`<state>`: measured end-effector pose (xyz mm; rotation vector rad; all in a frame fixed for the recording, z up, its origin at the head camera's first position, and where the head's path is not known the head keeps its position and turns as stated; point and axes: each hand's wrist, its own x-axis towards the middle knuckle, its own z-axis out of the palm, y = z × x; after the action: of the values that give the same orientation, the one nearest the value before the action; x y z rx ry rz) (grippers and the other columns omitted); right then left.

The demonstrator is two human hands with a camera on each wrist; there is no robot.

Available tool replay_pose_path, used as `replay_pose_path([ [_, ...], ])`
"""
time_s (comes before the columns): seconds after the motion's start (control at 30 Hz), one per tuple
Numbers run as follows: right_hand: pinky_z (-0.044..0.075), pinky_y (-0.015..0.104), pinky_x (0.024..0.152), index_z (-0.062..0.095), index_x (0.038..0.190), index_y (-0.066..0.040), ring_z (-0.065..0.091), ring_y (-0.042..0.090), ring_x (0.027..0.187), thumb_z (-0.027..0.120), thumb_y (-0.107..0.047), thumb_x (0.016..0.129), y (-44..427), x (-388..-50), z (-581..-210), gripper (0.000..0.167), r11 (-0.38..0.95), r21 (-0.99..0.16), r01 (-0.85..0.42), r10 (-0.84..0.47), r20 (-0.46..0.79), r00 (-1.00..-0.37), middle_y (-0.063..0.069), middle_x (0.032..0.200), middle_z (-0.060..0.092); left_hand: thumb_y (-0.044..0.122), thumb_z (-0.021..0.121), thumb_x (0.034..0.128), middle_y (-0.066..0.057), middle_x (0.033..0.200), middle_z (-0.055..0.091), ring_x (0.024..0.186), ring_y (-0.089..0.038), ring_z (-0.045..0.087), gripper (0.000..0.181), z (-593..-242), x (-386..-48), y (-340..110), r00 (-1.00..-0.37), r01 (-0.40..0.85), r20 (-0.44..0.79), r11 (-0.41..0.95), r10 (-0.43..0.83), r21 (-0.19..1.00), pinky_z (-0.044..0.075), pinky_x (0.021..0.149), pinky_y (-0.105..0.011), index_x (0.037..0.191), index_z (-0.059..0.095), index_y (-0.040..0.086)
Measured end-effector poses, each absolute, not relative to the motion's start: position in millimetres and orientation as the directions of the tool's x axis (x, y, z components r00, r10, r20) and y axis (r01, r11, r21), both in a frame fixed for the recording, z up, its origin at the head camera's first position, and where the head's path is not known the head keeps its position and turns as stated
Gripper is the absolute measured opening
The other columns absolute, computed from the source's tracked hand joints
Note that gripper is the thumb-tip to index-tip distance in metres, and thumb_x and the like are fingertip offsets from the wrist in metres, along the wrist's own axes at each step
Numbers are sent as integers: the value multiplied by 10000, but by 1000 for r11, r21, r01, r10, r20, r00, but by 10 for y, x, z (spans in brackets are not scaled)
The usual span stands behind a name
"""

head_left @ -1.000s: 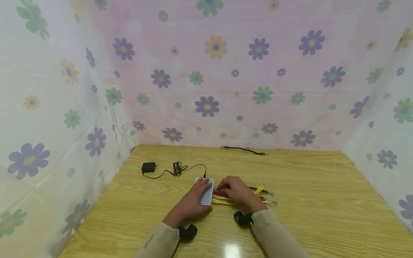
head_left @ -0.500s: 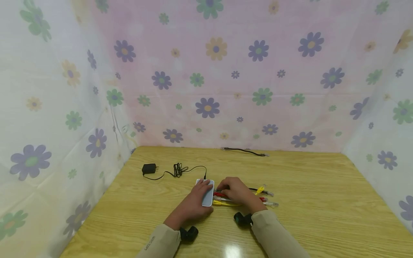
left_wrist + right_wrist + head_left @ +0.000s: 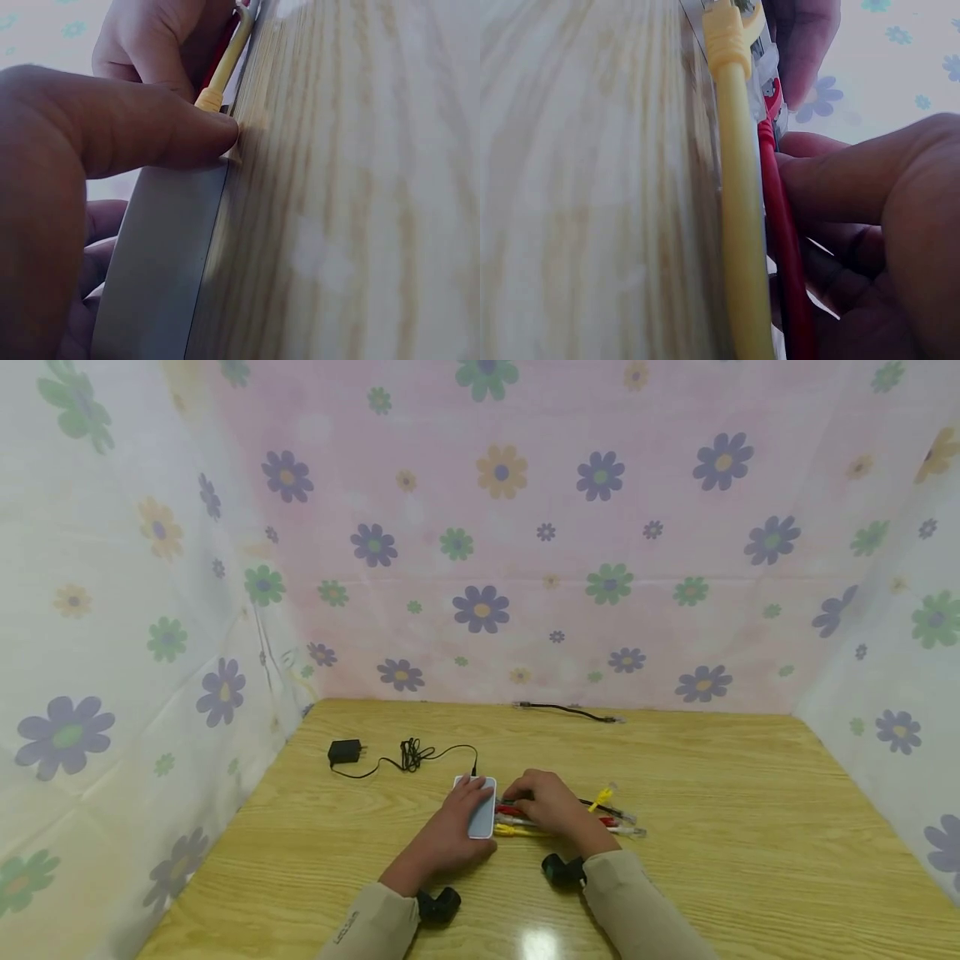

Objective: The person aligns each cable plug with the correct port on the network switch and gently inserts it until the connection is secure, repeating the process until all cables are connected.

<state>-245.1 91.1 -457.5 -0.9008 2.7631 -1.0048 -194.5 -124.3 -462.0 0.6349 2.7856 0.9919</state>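
Observation:
My left hand [image 3: 447, 833] holds a small white network switch [image 3: 482, 823] flat on the table, fingers across its top and thumb against its near side. In the left wrist view, the thumb lies on the white side wall [image 3: 161, 247]. Along the switch's right edge, a yellow network cable [image 3: 742, 195], a red cable [image 3: 781, 225] and a white cable [image 3: 628, 832] have their plugs at the ports. My right hand [image 3: 553, 803] pinches a black network cable [image 3: 611, 811] close to the farthest port. Its plug is hidden by the fingers.
A black power adapter [image 3: 345, 751] lies at the left, its bundled cord [image 3: 412, 755] running to the switch's back. One short black cable [image 3: 566, 708] lies at the table's rear edge. Floral cloth [image 3: 525, 560] encloses the wooden table [image 3: 712, 793]. Black wrist cameras [image 3: 438, 906] hang under both sleeves.
Both hands stay in nearly the same place at the switch. The free ends of the yellow and red cables at the right have shifted slightly.

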Motion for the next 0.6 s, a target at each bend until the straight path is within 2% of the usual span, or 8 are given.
replay_pose_path([
  [0.27, 497, 313, 752, 745, 1039, -160, 607, 121, 844, 624, -76, 916, 907, -2479, -4569, 192, 612, -608, -506, -557, 123, -821, -45, 912, 650, 320, 713, 826, -52, 1602, 256, 1509, -325, 103, 771, -4627, -1943, -1266, -905, 354, 44, 692, 423, 630, 330, 1079, -574, 1496, 379, 134],
  [0.6, 511, 393, 836, 723, 1078, -158, 638, 179, 963, 604, -88, 938, 953, -2511, -4456, 197, 622, -609, -491, -603, 27, -797, -10, 1035, 684, 333, 726, 825, -41, 1600, 263, 1511, -320, 100, 775, -4631, -1952, -1271, -899, 363, 41, 690, 436, 627, 347, 1075, -555, 1498, 382, 164],
])
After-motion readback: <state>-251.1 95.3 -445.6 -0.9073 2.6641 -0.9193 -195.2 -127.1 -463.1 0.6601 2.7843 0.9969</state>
